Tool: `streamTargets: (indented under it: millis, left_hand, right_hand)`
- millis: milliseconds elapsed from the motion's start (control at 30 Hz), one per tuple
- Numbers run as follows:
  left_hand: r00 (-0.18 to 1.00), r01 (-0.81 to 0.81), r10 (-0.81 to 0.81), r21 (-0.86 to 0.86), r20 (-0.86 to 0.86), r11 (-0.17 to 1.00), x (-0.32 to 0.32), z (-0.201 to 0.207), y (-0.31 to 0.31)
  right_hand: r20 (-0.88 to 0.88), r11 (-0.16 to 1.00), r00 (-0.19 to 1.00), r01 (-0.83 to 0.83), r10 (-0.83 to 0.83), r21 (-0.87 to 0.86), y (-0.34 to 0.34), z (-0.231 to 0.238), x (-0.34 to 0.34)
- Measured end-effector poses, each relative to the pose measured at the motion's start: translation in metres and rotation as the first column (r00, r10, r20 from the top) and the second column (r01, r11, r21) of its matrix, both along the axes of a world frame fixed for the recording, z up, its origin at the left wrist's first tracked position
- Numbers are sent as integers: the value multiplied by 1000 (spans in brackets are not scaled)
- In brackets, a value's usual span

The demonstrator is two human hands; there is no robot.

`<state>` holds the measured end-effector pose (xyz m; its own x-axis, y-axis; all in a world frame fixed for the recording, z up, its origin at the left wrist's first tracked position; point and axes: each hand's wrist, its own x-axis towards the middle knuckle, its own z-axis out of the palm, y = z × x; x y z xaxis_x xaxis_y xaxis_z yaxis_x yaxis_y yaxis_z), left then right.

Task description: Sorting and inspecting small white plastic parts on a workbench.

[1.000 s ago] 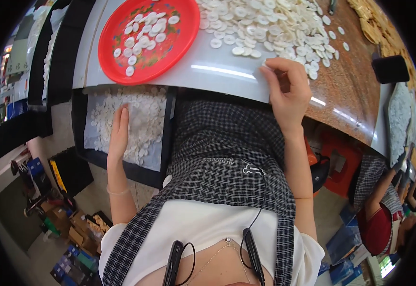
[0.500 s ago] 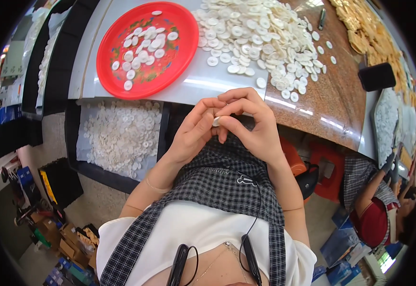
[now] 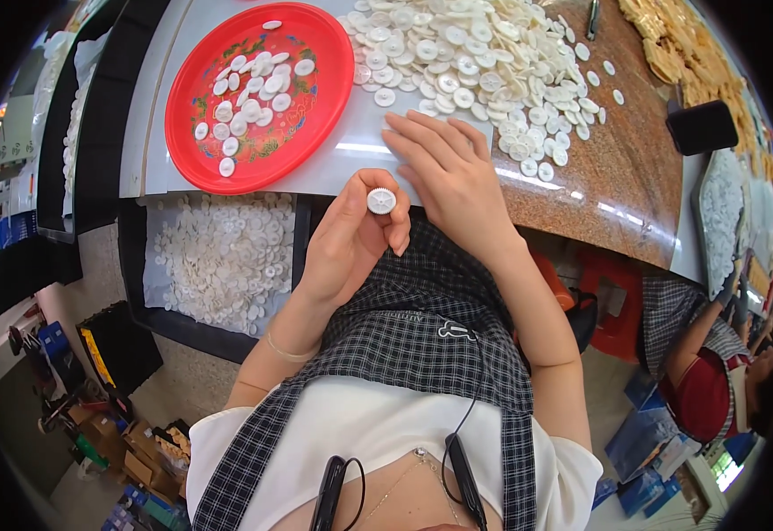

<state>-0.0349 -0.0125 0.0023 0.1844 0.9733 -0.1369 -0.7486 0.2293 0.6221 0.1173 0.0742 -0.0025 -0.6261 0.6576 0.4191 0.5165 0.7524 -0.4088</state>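
Observation:
A small white plastic gear [image 3: 381, 202] with a toothed rim sits in my left hand [image 3: 344, 241], its round face turned up between thumb and curled fingers. My left hand is at the table's near edge, in front of my checked apron. My right hand [image 3: 451, 177] is open, palm down, its fingers stretched forward over the table top; its thumb is partly hidden. Just beyond its fingertips begins a big heap of white gears [image 3: 471, 66]. To the left of the heap lies a red round tray [image 3: 332, 133] with loose white gears on it.
Below the table edge at left, a dark lined drawer [image 3: 183, 332] holds many white gears. A black phone-like object [image 3: 702, 128] and tan pieces [image 3: 665, 49] lie at the right. A co-worker in a red sleeve [image 3: 698, 398] is at far right, near a red stool [image 3: 612, 296].
My hands have come apart. My right hand has let go and reached forward with its fingers spread toward the heap. My left hand keeps the gear, now facing up.

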Motion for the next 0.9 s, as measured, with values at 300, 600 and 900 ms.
streamTargets:
  millis: [300,600,900]
  left_hand:
    - [996,16,-5,-116,92,993,3,3,1]
    - [999,19,-22,-98,-30,995,10,5,2]
    - [975,222,-223,-68,-7,973,17,-4,5]
  right_hand:
    - [106,994,994,23,-35,108,-19,3,45]
    - [-219,996,975,44,-27,73,-39,-15,45]
    - [-495,861,820,-6,-286,-508,-45,10,31]
